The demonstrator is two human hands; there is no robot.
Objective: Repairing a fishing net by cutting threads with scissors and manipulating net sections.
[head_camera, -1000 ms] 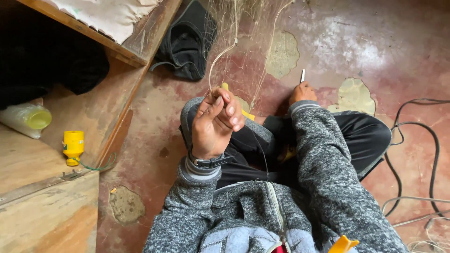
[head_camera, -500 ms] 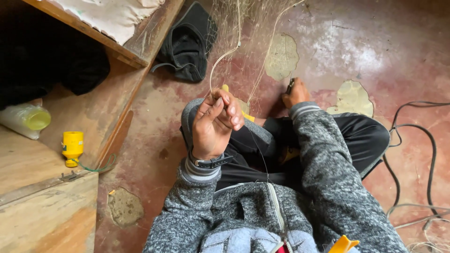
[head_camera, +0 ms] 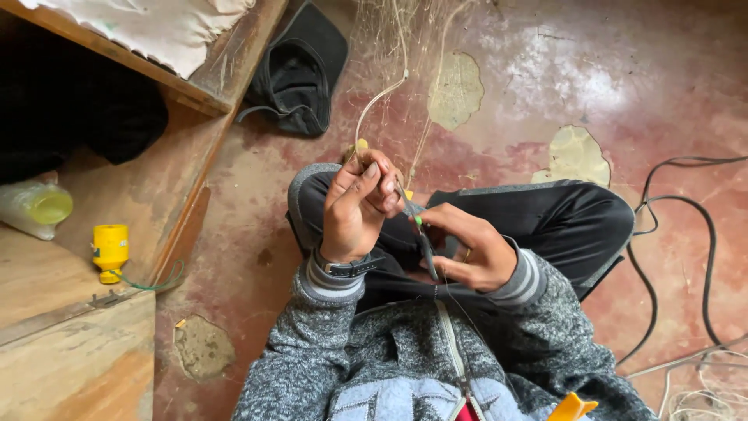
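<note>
**Hands meeting over the lap at the net twine**

The left hand (head_camera: 357,204) is curling nearly closed, thumb and fingertips pinching the pale twine (head_camera: 379,97) that is running up to the fine fishing net (head_camera: 405,31) hanging above. The right hand (head_camera: 471,251) is half-closed around a slim dark tool (head_camera: 421,234), possibly a netting needle, its tip touching the left fingers. Half a second earlier the right hand was stretched out to the floor beyond the knee; now it is sitting drawn in over the black trousers (head_camera: 545,218). A yellow spool (head_camera: 111,249) is standing on the wooden shelf (head_camera: 47,281), well apart.
</note>
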